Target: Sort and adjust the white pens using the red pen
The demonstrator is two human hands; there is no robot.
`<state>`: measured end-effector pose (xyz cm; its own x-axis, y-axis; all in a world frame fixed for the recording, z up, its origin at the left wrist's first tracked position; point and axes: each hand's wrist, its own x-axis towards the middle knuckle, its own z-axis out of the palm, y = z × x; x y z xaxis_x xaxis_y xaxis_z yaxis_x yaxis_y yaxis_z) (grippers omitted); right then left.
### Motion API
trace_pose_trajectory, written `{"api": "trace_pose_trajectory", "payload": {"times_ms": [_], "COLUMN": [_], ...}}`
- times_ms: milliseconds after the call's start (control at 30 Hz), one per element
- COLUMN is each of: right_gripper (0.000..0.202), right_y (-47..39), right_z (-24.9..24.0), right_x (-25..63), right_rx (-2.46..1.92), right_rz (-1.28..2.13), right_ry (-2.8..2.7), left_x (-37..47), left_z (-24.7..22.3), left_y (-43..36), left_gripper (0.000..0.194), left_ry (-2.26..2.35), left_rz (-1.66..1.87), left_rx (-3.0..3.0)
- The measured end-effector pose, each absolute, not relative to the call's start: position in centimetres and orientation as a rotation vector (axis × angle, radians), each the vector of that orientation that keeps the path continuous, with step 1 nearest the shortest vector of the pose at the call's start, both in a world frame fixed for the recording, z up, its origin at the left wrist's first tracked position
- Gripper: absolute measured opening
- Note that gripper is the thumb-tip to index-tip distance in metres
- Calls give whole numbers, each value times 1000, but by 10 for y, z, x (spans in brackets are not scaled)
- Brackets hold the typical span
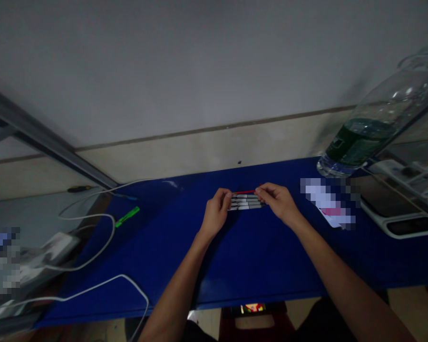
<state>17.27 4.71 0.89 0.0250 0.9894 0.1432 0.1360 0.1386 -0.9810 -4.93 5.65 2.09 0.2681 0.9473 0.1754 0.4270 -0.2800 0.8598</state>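
Several white-and-black pens (245, 203) lie side by side on the blue table (257, 256), with a red pen (245, 192) along their far side. My left hand (217, 209) has its thumb and fingers closed at the left end of the red pen. At the right end, my right hand (276, 199) pinches the same pen between thumb and fingers. The pens' ends are partly hidden behind my fingers.
A large water bottle (356, 142) stands at the back right, near a white scale (395, 204) and a pixelated packet (328, 204). At the left lie a green cutter (127, 216) and white cables (110, 237). A wall rises behind the table.
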Motion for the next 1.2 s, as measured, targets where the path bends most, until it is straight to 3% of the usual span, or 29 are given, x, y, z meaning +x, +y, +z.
{"api": "trace_pose_trajectory", "payload": {"times_ms": [133,300,533,867,1200], "right_gripper": [28,40,30,32,28], "right_y": [48,47,49,47,39], "right_z": [7,11,3,6,8], "right_x": [173,173,173,173,160], "right_rx": [-1203,-1268,-1199,-1178,-1115], "right_rz": [1031,1016,1019,1088,1122], "right_ry": [-1340,-1342,-1299,-1390,-1536], "left_x": [-49,-50,-50,-48,-48], "left_z": [22,21,25,23,26], "left_y": [57,57,55,50,48], "left_gripper": [37,31,33,35,37], "left_ry": [1269,1258,1314,1301,1231], "left_rz": [932,932,897,554,555], "left_rx": [1873,1876,1988,2460,2584]}}
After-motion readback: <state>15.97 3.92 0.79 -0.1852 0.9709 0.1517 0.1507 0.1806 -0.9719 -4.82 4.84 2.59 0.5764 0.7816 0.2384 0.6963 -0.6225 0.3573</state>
